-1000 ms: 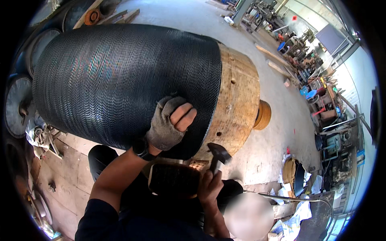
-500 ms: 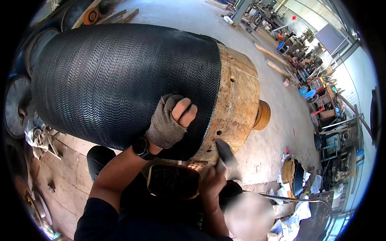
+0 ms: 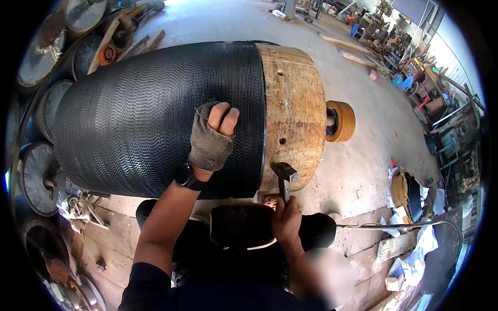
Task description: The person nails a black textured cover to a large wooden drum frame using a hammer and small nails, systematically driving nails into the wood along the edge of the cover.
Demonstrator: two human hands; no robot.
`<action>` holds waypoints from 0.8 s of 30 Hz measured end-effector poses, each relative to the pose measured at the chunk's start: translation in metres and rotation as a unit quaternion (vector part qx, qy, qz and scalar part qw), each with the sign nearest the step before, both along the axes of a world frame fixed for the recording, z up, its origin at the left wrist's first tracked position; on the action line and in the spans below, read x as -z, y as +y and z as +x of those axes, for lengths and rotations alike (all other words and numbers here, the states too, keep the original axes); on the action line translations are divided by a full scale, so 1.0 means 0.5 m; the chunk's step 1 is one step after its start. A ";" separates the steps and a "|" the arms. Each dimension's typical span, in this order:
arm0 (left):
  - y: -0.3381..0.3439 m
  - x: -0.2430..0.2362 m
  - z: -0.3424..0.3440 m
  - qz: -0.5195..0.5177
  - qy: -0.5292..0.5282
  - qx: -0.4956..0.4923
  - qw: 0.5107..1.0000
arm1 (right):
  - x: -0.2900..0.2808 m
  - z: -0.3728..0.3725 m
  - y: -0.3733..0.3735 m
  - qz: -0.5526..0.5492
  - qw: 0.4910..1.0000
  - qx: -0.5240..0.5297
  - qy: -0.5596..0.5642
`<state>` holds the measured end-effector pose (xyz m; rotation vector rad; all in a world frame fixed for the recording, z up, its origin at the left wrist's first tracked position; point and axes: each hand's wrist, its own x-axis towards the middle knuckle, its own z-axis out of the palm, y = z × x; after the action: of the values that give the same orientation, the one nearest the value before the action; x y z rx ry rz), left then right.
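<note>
A large roller lies across the view. Fine wavy black ridges [image 3: 129,114] cover most of it, and its right end is bare pale wood [image 3: 293,88] with a few dark holes. My left hand [image 3: 212,135], in a worn grey fingerless glove, is closed against the black covering near the wooden end. What its fingers hold, if anything, is hidden. Bare, my right hand [image 3: 287,220] grips a hammer [image 3: 284,184] by its handle. The hammer's head is over the lower edge of the wooden end; whether it touches the wood I cannot tell.
Between my knees is a dark-filled open container [image 3: 242,225]. An orange-brown collar [image 3: 341,122] sits on the shaft beyond the wood. Several other rollers [image 3: 40,179] are stacked at left. Timber pieces [image 3: 358,58] and a cable [image 3: 384,226] lie on the right floor, near a brown sack [image 3: 399,190].
The view has shifted, so the collar and more stacked rollers show. The hammer, blurred and slanted before, now stands more upright. My left hand stays closed against the black covering.
</note>
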<state>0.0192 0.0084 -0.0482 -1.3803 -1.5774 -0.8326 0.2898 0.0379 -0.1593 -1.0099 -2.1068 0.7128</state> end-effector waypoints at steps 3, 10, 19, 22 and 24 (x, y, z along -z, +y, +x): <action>-0.007 0.012 0.040 0.000 -0.028 0.046 0.999 | 0.022 0.030 -0.020 -0.047 0.999 -0.008 0.015; -0.041 0.118 0.193 -0.030 -0.162 0.167 0.972 | 0.008 0.030 -0.018 -0.032 0.998 -0.023 0.046; -0.049 0.069 0.194 -0.111 -0.231 0.148 0.955 | -0.007 0.025 -0.019 -0.092 0.995 -0.019 0.032; -0.044 0.049 0.200 -0.140 -0.270 0.144 0.942 | -0.003 0.019 -0.020 -0.083 0.995 -0.027 0.045; -0.029 0.042 0.209 -0.130 -0.260 0.123 0.949 | -0.007 0.014 -0.019 -0.071 0.996 -0.027 0.054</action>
<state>0.1236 -0.0062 -0.0691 -1.6608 -1.9935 -1.2522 0.2968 0.0285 -0.1556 -0.9699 -2.0181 0.9350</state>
